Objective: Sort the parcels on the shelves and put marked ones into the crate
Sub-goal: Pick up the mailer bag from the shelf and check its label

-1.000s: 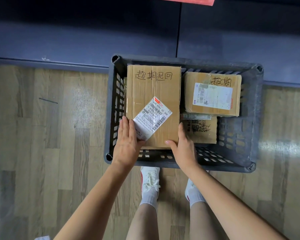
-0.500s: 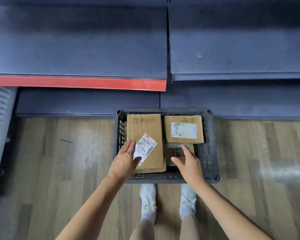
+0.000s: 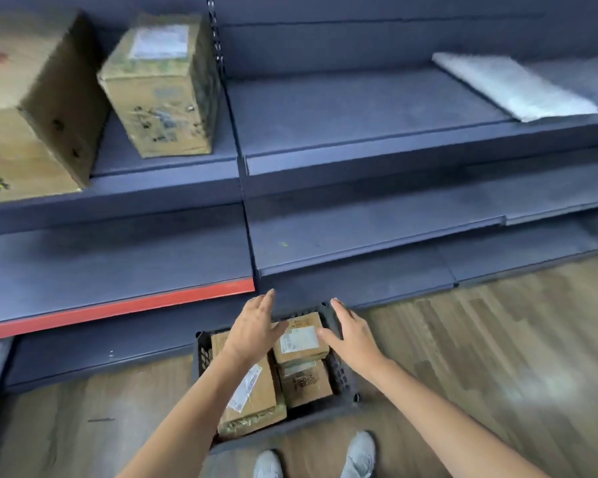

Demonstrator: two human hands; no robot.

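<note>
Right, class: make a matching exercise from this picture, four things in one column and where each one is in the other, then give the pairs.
Things
1. crate
2. white parcel
3. printed box
4. left hand

Places
A. upper shelf, right bay
B. on the floor by the shelves
C. above the crate, empty
D. upper shelf, left bay

Pairs: 1-B, 2-A, 3-D, 4-C
</note>
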